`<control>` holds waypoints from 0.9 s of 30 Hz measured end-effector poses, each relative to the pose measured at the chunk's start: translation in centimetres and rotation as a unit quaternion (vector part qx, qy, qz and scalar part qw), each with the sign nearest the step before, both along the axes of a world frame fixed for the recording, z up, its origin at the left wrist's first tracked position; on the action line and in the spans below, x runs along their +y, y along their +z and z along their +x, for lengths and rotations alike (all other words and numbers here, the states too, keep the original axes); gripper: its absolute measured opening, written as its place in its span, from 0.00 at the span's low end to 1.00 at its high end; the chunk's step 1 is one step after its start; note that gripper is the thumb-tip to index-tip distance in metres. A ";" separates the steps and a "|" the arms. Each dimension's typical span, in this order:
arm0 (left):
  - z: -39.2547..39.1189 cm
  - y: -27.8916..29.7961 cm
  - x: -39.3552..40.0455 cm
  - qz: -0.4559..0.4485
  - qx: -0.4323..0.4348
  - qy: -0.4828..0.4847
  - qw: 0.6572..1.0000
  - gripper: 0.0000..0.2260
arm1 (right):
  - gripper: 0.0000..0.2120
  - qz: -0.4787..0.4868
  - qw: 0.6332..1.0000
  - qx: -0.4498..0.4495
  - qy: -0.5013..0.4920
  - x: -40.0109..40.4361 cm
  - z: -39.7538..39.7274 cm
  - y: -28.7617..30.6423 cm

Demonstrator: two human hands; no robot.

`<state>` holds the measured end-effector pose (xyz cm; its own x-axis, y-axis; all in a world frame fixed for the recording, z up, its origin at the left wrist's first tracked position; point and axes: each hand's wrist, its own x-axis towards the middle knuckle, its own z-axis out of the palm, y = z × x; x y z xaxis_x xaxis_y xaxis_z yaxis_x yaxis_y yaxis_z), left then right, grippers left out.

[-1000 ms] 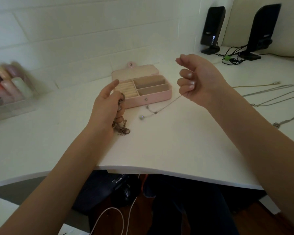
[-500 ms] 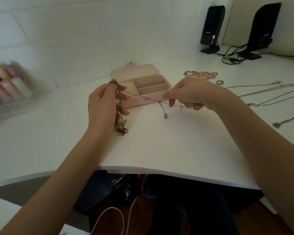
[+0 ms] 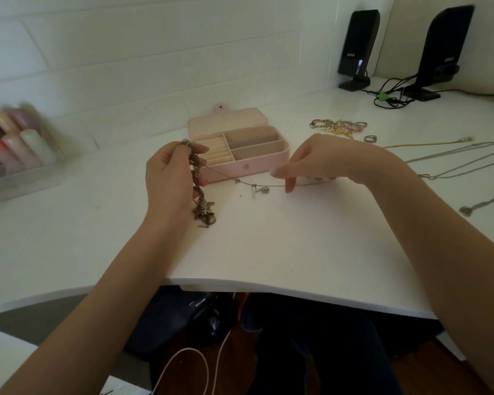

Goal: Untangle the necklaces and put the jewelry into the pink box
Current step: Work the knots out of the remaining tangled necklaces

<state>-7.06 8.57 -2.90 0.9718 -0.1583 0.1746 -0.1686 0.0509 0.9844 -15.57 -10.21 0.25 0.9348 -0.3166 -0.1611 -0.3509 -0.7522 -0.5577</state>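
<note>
Desk edge [image 3: 297, 292] near both forearms

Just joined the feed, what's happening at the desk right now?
A person is untangling jewelry. The left hand grips a dark, chunky clump of charm chains whose end rests on the white desk. The right hand pinches a thin silver chain running from that clump. The open pink jewelry box behind them looks empty.
</note>
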 end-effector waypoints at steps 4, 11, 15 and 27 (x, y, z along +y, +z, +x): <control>-0.4 0.2 -0.1 -0.019 0.002 -0.048 0.999 0.13 | 0.13 -0.072 0.997 -0.023 -0.022 0.0 0.3 -0.6; -0.9 0.5 -0.2 -0.047 -0.004 -0.120 0.992 0.14 | 0.10 -0.072 0.985 -0.149 0.057 2.0 1.2 -1.7; -0.9 0.8 -0.2 -0.081 -0.004 -0.148 0.986 0.16 | 0.08 0.004 0.970 -0.186 0.160 3.7 1.6 -2.7; -0.3 0.9 0.3 -0.102 0.012 -0.022 0.994 0.15 | 0.07 0.319 0.924 -0.196 0.077 2.5 1.5 -1.3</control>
<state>-7.37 8.83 -2.00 0.9687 -0.1651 0.1853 -0.1391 0.2571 0.9563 -14.09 -7.70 -1.07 0.9871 -0.1315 0.0915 0.0563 -0.2499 -0.9666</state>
